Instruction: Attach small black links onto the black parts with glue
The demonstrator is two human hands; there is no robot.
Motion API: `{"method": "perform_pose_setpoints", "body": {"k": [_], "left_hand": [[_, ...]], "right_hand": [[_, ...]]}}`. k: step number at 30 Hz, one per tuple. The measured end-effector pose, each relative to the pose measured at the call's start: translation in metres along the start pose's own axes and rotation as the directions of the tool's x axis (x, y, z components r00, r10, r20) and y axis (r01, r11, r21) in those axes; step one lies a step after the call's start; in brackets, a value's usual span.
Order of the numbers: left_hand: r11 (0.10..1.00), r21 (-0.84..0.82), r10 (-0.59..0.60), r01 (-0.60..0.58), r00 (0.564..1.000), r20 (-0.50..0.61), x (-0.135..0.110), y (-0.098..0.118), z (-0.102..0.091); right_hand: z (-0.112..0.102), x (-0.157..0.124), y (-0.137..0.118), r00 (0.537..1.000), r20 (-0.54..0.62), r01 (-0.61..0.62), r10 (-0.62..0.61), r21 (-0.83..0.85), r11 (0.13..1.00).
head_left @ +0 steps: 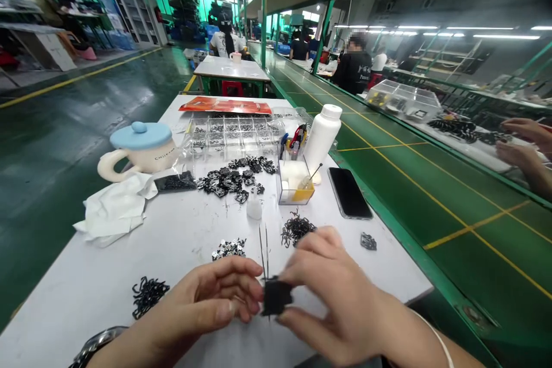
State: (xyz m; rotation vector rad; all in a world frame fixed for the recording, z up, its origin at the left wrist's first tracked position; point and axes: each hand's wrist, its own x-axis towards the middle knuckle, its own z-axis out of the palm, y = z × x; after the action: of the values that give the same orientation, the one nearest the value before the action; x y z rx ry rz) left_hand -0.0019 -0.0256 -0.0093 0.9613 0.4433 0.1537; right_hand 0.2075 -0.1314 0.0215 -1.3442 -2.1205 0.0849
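My right hand pinches a small square black plastic part between thumb and fingers, slightly blurred. Beside it, my left hand is half curled, thumb apart from the fingers; its fingertips are close to the part's left edge, and whether they touch it I cannot tell. A pair of thin metal tweezers points away from me, partly hidden behind the black part. Just beyond my hands are a pile of small black curved pieces and a pile of small silver-and-black pieces. More black curved pieces lie left of my left forearm.
Across the white table stand a lidded mug, crumpled tissue, black parts, a compartment tray, a clear box, a white bottle and a phone. A green conveyor runs along the right; another person's hands are beyond it.
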Motion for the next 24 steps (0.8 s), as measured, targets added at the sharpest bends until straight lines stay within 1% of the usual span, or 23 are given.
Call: {"method": "perform_pose_setpoints", "body": {"k": [1, 2, 3, 4, 5, 6, 8, 9, 11, 14, 16, 18, 20, 24], "left_hand": [[1.000, 0.020, -0.007, 0.007, 1.000, 0.004, 0.000, 0.001, 0.001], [0.999, 0.041, -0.014, 0.015, 1.000, -0.019, 0.001, 0.002, 0.002], [0.998, 0.062, -0.019, 0.023, 0.998, -0.060, 0.001, 0.003, 0.003], [0.996, 0.080, -0.025, 0.034, 0.994, -0.104, 0.001, 0.005, 0.004], [0.994, 0.097, -0.026, 0.041, 0.989, -0.148, 0.001, 0.006, 0.005], [0.992, 0.114, -0.027, 0.049, 0.982, -0.186, 0.001, 0.008, 0.006], [0.987, 0.154, -0.014, 0.054, 0.969, -0.245, 0.002, 0.011, 0.007], [0.983, 0.176, -0.004, 0.054, 0.963, -0.270, 0.002, 0.012, 0.007], [0.976, 0.213, 0.020, 0.051, 0.948, -0.318, 0.003, 0.014, 0.007], [0.970, 0.241, 0.056, 0.037, 0.928, -0.368, 0.006, 0.013, 0.006], [0.967, 0.253, 0.068, 0.032, 0.923, -0.379, 0.007, 0.012, 0.005], [0.964, 0.265, 0.075, 0.032, 0.920, -0.384, 0.007, 0.011, 0.004], [0.962, 0.273, 0.087, 0.023, 0.919, -0.385, 0.006, 0.011, 0.004], [0.962, 0.273, 0.115, -0.011, 0.921, -0.372, 0.002, 0.013, 0.006]], "right_hand": [[-0.007, -0.018, 0.007, 0.997, -0.040, -0.065, 0.063, -0.029, 0.998], [-0.013, -0.039, 0.016, 0.982, -0.113, -0.163, 0.152, -0.103, 0.981], [-0.018, -0.062, 0.028, 0.939, -0.226, -0.310, 0.259, -0.231, 0.922], [-0.023, -0.084, 0.041, 0.865, -0.344, -0.481, 0.365, -0.363, 0.798], [-0.027, -0.106, 0.055, 0.795, -0.425, -0.594, 0.432, -0.402, 0.697], [-0.029, -0.125, 0.067, 0.749, -0.472, -0.654, 0.464, -0.416, 0.632], [-0.033, -0.152, 0.087, 0.694, -0.503, -0.718, 0.515, -0.436, 0.542], [-0.033, -0.160, 0.093, 0.688, -0.485, -0.726, 0.540, -0.446, 0.523], [-0.032, -0.165, 0.099, 0.693, -0.424, -0.719, 0.583, -0.465, 0.517], [-0.026, -0.159, 0.095, 0.714, -0.338, -0.690, 0.613, -0.485, 0.537], [-0.022, -0.151, 0.091, 0.714, -0.315, -0.686, 0.625, -0.494, 0.535], [-0.019, -0.143, 0.089, 0.704, -0.303, -0.691, 0.642, -0.503, 0.519], [-0.016, -0.136, 0.091, 0.695, -0.277, -0.690, 0.664, -0.516, 0.508], [-0.016, -0.129, 0.098, 0.698, -0.205, -0.668, 0.687, -0.532, 0.520]]}}
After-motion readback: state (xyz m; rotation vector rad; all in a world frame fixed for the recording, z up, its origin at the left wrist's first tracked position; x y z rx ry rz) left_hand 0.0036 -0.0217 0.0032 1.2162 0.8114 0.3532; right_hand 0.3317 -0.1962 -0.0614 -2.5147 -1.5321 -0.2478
